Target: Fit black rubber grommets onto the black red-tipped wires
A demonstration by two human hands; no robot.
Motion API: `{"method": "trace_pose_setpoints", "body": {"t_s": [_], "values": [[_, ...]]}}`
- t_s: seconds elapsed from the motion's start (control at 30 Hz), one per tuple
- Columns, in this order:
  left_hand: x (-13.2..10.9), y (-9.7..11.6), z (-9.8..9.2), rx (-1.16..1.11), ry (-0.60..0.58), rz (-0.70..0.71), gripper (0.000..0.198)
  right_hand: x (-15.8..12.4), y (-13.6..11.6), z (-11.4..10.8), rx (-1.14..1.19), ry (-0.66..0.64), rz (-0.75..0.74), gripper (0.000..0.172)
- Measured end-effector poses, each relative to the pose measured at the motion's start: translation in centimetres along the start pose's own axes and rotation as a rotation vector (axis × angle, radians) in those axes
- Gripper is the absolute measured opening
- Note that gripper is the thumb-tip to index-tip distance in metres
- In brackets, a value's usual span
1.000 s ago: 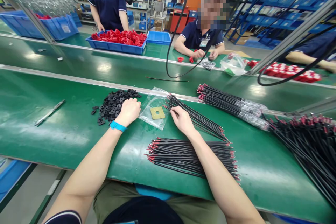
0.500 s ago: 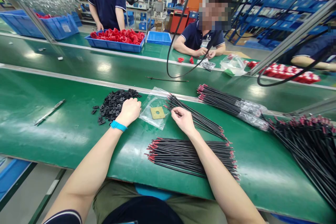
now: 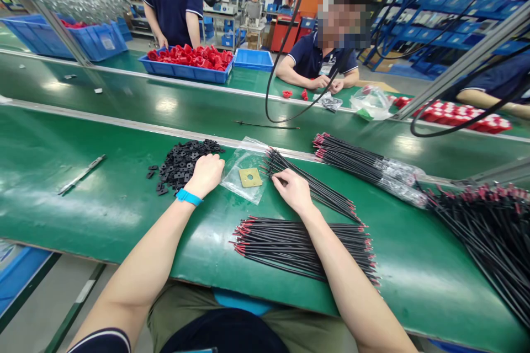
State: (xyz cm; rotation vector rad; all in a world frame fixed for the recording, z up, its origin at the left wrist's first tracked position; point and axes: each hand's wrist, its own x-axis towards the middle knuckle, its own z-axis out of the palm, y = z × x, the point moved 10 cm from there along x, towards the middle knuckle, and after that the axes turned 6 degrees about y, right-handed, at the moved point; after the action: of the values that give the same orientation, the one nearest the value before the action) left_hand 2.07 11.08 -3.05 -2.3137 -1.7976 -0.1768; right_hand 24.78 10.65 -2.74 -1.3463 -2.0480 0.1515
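My left hand (image 3: 207, 174), with a blue wristband (image 3: 189, 197), is closed at the right edge of a pile of small black plastic pieces with holes (image 3: 182, 164). Its fingertips are turned away, so what they hold is hidden. My right hand (image 3: 293, 192) is pinched shut beside the left ends of a bundle of black cables (image 3: 321, 187); anything between thumb and finger is too small to name. Between my hands lies a clear plastic bag (image 3: 250, 197) with a yellow square plate (image 3: 255, 179) with a round hole. Another row of red-tipped black cables (image 3: 285, 245) passes under my right forearm.
A silver pen-like tool (image 3: 83, 175) lies at left. Wrapped cable bundles (image 3: 364, 162) and a large cable heap (image 3: 488, 231) lie at right. Across the bench stand a blue bin of red parts (image 3: 186, 74) and co-workers. A black cord (image 3: 267, 88) hangs in front.
The whole view has shifted slightly, with things appearing a little further right. Both hands stay almost in place, still closed; the right thumb and finger have shifted slightly.
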Motion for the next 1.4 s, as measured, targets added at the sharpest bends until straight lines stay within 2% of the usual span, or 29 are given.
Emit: {"method": "trace_pose_setpoints", "body": {"t_s": [0.1, 0.17, 0.23, 0.33, 0.37, 0.43, 0.53, 0.67, 0.8, 0.87, 0.9, 0.97, 1.03, 1.07, 1.13, 1.27, 1.4], "values": [[0.0, 0.1, -0.2, 0.000, -0.006, 0.004, 0.024, 0.0, -0.4, -0.5, -0.067, -0.006, -0.045, 0.015], [0.0, 0.3, -0.4, 0.005, 0.002, 0.006, 0.024, -0.1, -0.9, -0.6, 0.018, -0.078, -0.038, 0.015], [0.0, 0.3, -0.6, 0.015, 0.017, 0.004, 0.022, -0.9, -2.0, 0.5, 0.205, -0.297, -0.030, 0.019], [0.1, 0.4, -0.8, 0.021, 0.037, -0.001, 0.020, -3.7, -4.6, 2.5, 0.453, -0.724, -0.050, 0.027], [0.1, 0.4, -0.8, 0.018, 0.042, -0.002, 0.020, -4.5, -5.1, 2.8, 0.484, -0.814, -0.051, 0.029], [0.2, 0.4, -0.8, 0.007, 0.047, -0.008, 0.020, -5.3, -5.5, 3.1, 0.497, -0.895, -0.047, 0.028], [0.2, 0.3, -0.8, -0.006, 0.047, -0.025, 0.021, -5.2, -5.7, 3.1, 0.508, -0.883, -0.059, 0.023], [0.2, 0.2, -1.0, -0.032, 0.045, -0.044, 0.024, -4.8, -6.0, 2.7, 0.550, -0.862, -0.059, 0.024], [0.2, 0.3, -1.4, -0.087, 0.073, -0.054, 0.026, -4.5, -5.8, 2.7, 0.641, -0.850, 0.038, 0.027], [0.2, 0.4, -1.9, -0.138, 0.109, -0.048, 0.027, -4.0, -4.9, 3.1, 0.687, -0.767, 0.132, 0.028], [0.3, 0.4, -2.1, -0.167, 0.131, -0.043, 0.027, -3.5, -4.2, 3.2, 0.676, -0.682, 0.167, 0.027], [0.3, 0.6, -2.6, -0.215, 0.178, -0.034, 0.028, -2.3, -2.7, 2.7, 0.555, -0.448, 0.172, 0.023], [0.3, 0.7, -3.0, -0.237, 0.208, -0.031, 0.029, -1.5, -2.1, 1.7, 0.362, -0.233, 0.096, 0.016], [0.3, 0.7, -3.1, -0.239, 0.216, -0.031, 0.029, -1.3, -2.1, 1.4, 0.270, -0.169, 0.046, 0.014], [0.3, 0.9, -3.1, -0.235, 0.219, -0.030, 0.029, -1.3, -2.6, 1.4, 0.114, -0.135, -0.041, 0.018], [0.2, 0.9, -2.8, -0.251, 0.193, -0.028, 0.028, -1.6, -3.5, 2.1, -0.117, -0.199, -0.146, 0.021], [0.4, 0.8, -2.5, -0.451, 0.221, -0.039, 0.027, -1.6, -3.8, 1.8, -0.158, -0.188, -0.158, 0.021]]}}
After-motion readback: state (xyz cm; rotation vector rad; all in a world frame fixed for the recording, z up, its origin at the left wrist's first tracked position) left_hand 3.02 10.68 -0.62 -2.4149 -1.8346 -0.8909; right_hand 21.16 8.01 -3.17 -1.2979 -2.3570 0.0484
